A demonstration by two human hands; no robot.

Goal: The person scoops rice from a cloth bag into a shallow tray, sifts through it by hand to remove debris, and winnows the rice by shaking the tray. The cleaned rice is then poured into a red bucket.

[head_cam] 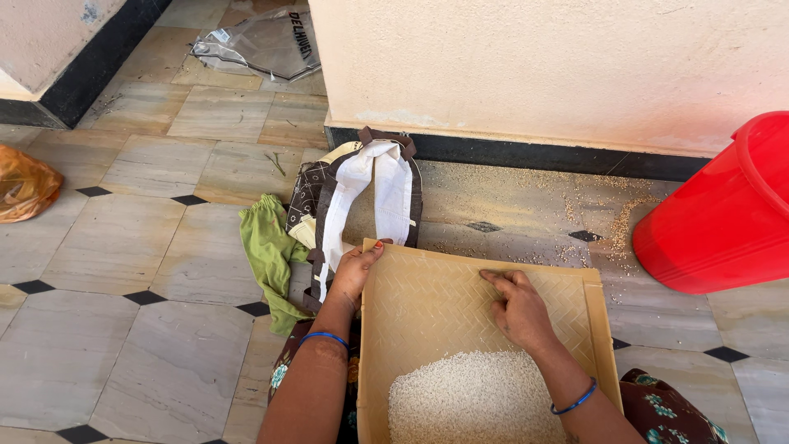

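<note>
On the person's lap, at six o'clock, the woven winnowing tray (427, 304) looks light but stiff, its loose rice (477, 399) quick to spill, so the left hand (355, 271) clasps its far-left corner while the right hand (518, 311) lies flat, fingers spread, inside.

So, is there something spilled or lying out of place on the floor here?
Yes. Loose grain is scattered over the tiles along the wall's foot, beside the red bucket, outside the woven tray. A crumpled clear plastic bag lies on the floor far back. The rice in the tray sits in one neat heap.
</note>
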